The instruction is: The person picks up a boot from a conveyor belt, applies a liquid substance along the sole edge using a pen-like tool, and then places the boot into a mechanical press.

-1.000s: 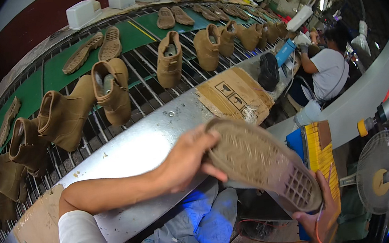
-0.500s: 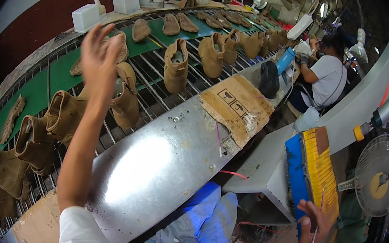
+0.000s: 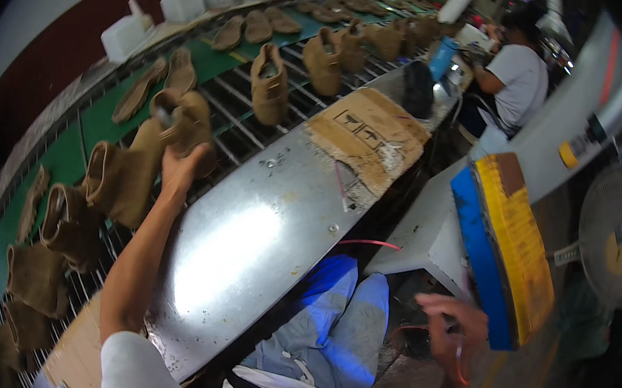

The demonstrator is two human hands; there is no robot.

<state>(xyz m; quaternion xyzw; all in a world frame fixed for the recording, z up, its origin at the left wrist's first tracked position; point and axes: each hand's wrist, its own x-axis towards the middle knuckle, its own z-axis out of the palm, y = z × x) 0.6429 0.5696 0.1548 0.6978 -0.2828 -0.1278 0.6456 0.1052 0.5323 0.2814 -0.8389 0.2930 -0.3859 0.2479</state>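
My left hand (image 3: 188, 164) reaches over the rack and is closed round the lower part of a tan suede ankle boot (image 3: 184, 124), which tilts with its opening toward the upper left. Part of that boot is hidden by my fingers. At the lower right, my right hand (image 3: 454, 328) is raised with bent fingers, slightly smeared by motion. A thin stick-like tool (image 3: 461, 364) shows along its palm; its kind cannot be made out. More tan boots (image 3: 118, 180) stand to the left of the held one, and another boot (image 3: 269, 85) stands to its right.
A metal ledge (image 3: 253, 223) runs before me, with torn cardboard (image 3: 369, 131) and a dark shoe (image 3: 418, 90) on it. Loose soles (image 3: 140, 92) lie on a green belt (image 3: 94, 114). A blue-and-yellow block (image 3: 510, 249) and a fan (image 3: 617, 237) stand right. A co-worker (image 3: 518, 74) sits beyond.
My left hand has come down from above the rack and taken hold of the boot, which now leans. My right hand has moved left, away from the blue-and-yellow block. The view has shifted slightly.
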